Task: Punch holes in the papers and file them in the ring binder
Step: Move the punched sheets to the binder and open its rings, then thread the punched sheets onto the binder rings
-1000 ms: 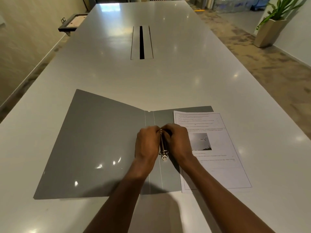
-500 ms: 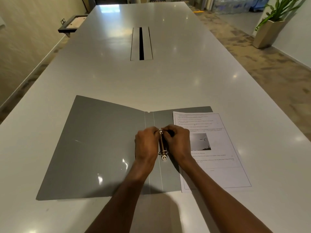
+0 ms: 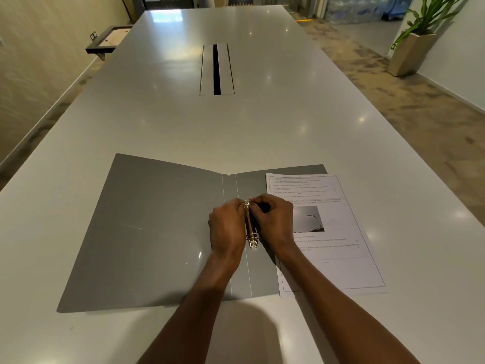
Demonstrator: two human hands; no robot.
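Gripping the Ring Mechanism of an Open Binder

Lying flat and open near the front edge of the desk (image 3: 157, 114), a grey ring binder (image 3: 147, 232) is being worked on by two bare hands. Its metal ring mechanism (image 3: 249, 227) is running along the spine, and it is being flanked closely on both sides. The left hand (image 3: 227, 227) is being pressed against the mechanism's left side with its fingers (image 3: 237, 206) curled tight at the far ring. The right hand (image 3: 274, 222) is being held against the right side, its fingers (image 3: 258, 203) pinched shut on the same far ring. The near ring is showing between the two wrists; whether the rings are parted cannot be told. A printed paper (image 3: 336, 248) bearing text and a dark photograph is lying on the binder's right cover, overlapping its right edge onto the desk, partly hidden under the right hand.
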